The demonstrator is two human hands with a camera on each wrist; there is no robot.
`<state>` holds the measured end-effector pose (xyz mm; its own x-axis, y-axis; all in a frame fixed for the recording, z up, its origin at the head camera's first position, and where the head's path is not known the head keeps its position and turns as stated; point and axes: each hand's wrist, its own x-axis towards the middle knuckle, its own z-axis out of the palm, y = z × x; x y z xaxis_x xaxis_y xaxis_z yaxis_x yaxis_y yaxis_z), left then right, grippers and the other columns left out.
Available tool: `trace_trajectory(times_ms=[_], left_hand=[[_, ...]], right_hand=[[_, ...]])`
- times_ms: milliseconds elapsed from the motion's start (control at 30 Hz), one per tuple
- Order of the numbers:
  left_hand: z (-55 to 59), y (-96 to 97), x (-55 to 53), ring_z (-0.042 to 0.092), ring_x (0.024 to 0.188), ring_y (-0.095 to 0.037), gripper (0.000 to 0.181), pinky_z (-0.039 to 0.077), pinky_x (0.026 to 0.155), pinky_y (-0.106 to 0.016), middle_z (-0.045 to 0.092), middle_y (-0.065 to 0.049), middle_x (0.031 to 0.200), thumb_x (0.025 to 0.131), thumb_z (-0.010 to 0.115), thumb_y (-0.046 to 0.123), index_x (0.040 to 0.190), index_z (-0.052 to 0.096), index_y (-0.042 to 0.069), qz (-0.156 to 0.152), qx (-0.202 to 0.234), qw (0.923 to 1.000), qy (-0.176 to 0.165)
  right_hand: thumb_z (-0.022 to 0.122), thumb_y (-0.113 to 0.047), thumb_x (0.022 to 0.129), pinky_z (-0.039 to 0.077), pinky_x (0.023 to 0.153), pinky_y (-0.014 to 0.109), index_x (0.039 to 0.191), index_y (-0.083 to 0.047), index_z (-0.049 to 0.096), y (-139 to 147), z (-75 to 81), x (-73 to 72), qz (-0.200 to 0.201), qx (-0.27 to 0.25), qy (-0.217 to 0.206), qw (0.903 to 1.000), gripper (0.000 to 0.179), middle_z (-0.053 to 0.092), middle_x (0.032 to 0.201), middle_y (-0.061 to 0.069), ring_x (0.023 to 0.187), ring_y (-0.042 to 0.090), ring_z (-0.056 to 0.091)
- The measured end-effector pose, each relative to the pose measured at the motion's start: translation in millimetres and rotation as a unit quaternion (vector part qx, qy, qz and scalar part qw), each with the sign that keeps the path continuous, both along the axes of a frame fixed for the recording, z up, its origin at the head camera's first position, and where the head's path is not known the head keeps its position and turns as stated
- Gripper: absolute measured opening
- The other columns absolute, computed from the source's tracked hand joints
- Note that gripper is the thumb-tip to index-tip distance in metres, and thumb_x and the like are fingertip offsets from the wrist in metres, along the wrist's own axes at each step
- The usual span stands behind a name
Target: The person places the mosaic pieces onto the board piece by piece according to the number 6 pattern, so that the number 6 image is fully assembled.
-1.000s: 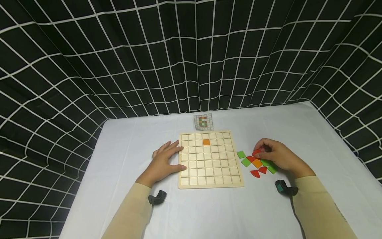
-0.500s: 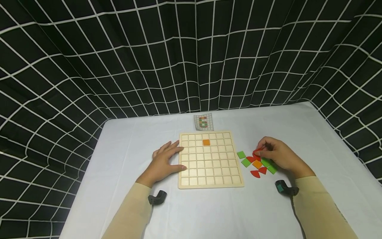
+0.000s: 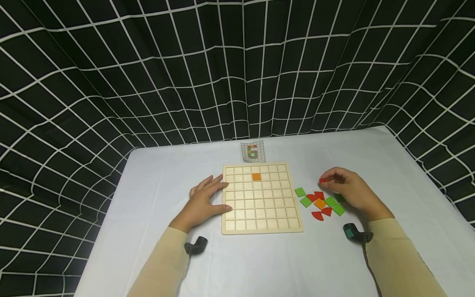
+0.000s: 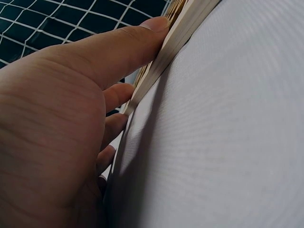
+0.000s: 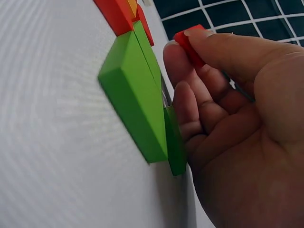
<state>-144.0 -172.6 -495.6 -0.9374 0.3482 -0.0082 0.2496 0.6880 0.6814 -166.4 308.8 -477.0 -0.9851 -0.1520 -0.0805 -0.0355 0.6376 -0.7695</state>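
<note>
My right hand (image 3: pixel 345 187) pinches a red tile (image 3: pixel 323 180) between thumb and fingers, raised behind the loose tiles; the right wrist view shows the same red tile (image 5: pixel 192 45) at the fingertips. My left hand (image 3: pixel 202 202) lies with spread fingers along the left edge of a wooden grid board (image 3: pixel 259 204), thumb and fingertips on its rim. In the left wrist view the thumb overlaps the edge of the board (image 4: pixel 164 54). One orange square tile (image 3: pixel 256 177) sits in a cell near the board's top. Below the right hand lie red quarter-round tiles (image 3: pixel 317 215) and green square tiles (image 3: pixel 338 210).
Another orange square (image 3: pixel 320 203) lies among the loose tiles, right of the board. Behind the board stands a small pattern card (image 3: pixel 253 152) with coloured cells. A white cloth covers the table (image 3: pixel 167 165); a dark gridded curtain (image 3: pixel 185 74) hangs behind.
My right hand has lifted a red tile off the pile and moved slightly away from me, uncovering a red tile and green squares beneath. The left hand has stayed on the board.
</note>
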Motion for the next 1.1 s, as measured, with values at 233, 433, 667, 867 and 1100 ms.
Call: trace_trajectory(times_ms=[233, 433, 667, 867, 1100], left_hand=[[-1.0, -0.4, -0.2, 0.014, 0.164, -0.026, 0.079, 0.011, 0.122, -0.058, 0.033, 0.005, 0.175, 0.087, 0.093, 0.046, 0.156, 0.062, 0.023, -0.003, -0.003, 1.0000, 0.003], [2.3, 0.1, 0.3, 0.015, 0.164, -0.026, 0.080, 0.011, 0.122, -0.059, 0.033, 0.004, 0.175, 0.087, 0.093, 0.044, 0.156, 0.061, 0.021, -0.004, -0.008, 1.0000, 0.002], [2.9, -0.1, 0.5, 0.016, 0.164, -0.026, 0.079, 0.012, 0.122, -0.058, 0.033, 0.004, 0.175, 0.088, 0.093, 0.044, 0.157, 0.061, 0.021, -0.003, -0.013, 0.9999, 0.000], [1.3, -0.2, 0.0, 0.015, 0.164, -0.027, 0.079, 0.011, 0.122, -0.059, 0.033, 0.004, 0.175, 0.088, 0.093, 0.045, 0.156, 0.061, 0.022, -0.004, -0.011, 0.9999, 0.001], [2.4, 0.2, -0.1, 0.015, 0.164, -0.026, 0.080, 0.011, 0.123, -0.058, 0.033, 0.005, 0.175, 0.088, 0.093, 0.044, 0.157, 0.060, 0.022, -0.003, -0.011, 0.9999, -0.004]], right_hand=[[0.073, -0.023, 0.108, 0.046, 0.095, 0.044, 0.129, -0.008, 0.077, -1.5, 2.2, 1.0, -0.013, -0.001, 0.001, 0.9999, 0.026, 0.071, 0.129, 0.015, 0.116, 0.034, 0.056], [0.076, -0.028, 0.106, 0.051, 0.082, 0.028, 0.122, -0.007, 0.075, -2.9, 2.1, 1.8, -0.016, -0.006, 0.015, 0.9997, 0.026, 0.071, 0.118, 0.013, 0.105, 0.031, 0.057], [0.076, -0.019, 0.106, 0.054, 0.080, 0.020, 0.123, -0.005, 0.074, -6.0, 4.2, 2.6, -0.021, -0.022, 0.043, 0.9986, 0.022, 0.073, 0.115, 0.013, 0.101, 0.031, 0.062], [0.078, -0.026, 0.105, 0.055, 0.074, 0.027, 0.121, -0.006, 0.075, -10.2, 8.5, 4.9, -0.027, -0.031, 0.045, 0.9981, 0.026, 0.073, 0.105, 0.012, 0.091, 0.032, 0.064], [0.079, -0.028, 0.104, 0.051, 0.071, 0.029, 0.117, -0.007, 0.074, -15.0, 12.8, 6.6, -0.020, -0.052, 0.055, 0.9970, 0.025, 0.073, 0.099, 0.012, 0.087, 0.031, 0.064]])
